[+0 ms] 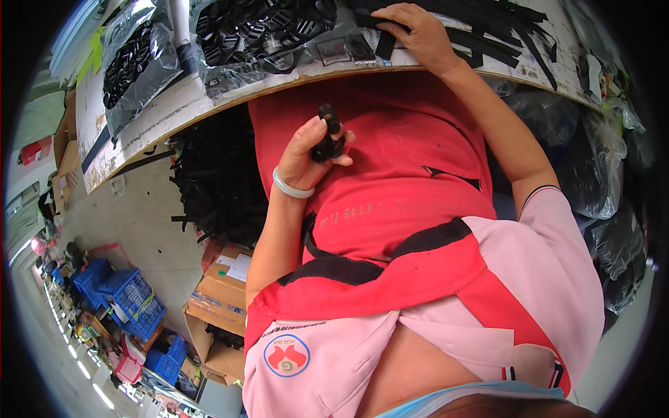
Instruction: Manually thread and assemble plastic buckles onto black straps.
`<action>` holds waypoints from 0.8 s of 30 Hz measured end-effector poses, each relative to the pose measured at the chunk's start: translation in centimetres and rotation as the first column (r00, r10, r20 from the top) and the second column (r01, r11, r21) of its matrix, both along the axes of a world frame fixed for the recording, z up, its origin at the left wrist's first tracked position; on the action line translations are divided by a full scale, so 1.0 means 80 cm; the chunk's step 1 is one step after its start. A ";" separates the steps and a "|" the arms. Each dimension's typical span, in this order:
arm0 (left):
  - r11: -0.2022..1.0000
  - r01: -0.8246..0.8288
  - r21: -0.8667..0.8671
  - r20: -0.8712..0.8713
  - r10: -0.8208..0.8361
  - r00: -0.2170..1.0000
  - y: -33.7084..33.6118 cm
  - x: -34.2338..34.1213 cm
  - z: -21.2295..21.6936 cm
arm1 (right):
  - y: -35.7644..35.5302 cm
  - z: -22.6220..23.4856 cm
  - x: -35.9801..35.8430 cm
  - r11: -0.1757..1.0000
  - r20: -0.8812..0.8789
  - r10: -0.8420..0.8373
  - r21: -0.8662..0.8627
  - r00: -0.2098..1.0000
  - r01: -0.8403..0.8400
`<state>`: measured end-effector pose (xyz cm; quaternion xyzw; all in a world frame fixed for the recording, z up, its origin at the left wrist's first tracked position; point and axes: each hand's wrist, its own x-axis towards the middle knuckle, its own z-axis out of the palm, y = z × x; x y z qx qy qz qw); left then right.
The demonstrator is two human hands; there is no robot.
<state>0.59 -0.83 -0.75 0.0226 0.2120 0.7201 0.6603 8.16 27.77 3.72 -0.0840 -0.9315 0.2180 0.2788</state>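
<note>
My left hand (301, 155), with a pale bangle at its wrist, is raised in front of the red apron (411, 153). Its fingers are closed round small black plastic buckles (326, 139), bunched together; their exact number is hidden. Over the table (167, 104), my right hand (426, 42) reaches to the black webbing straps (481, 45). Its thumb and fingers close on a strap end (385, 43) at the edge of the pile. Left of that hand, a clear plastic bag (265, 31) is full of black buckles.
A second bag of black buckles (132, 66) lies farther left on the table. Below the edge hangs a heap of black straps (219, 174). Cardboard boxes (219, 296) and blue crates (136, 299) stand on the floor at left. Plastic sacks (592, 167) crowd the right side.
</note>
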 end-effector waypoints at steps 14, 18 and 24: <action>0.990 0.102 0.100 -0.021 -0.101 0.995 0.020 0.013 0.004 | 0.024 -0.021 -0.004 1.000 -0.044 0.003 -0.012 0.999 -0.004; 0.995 0.084 0.063 0.013 -0.085 0.996 0.023 0.014 0.002 | 0.024 -0.020 -0.007 1.000 -0.041 0.002 -0.021 0.999 -0.003; 0.992 0.125 0.007 -0.059 -0.125 0.990 0.029 0.009 0.005 | 0.033 -0.017 -0.008 0.994 -0.129 0.014 -0.101 0.992 -0.028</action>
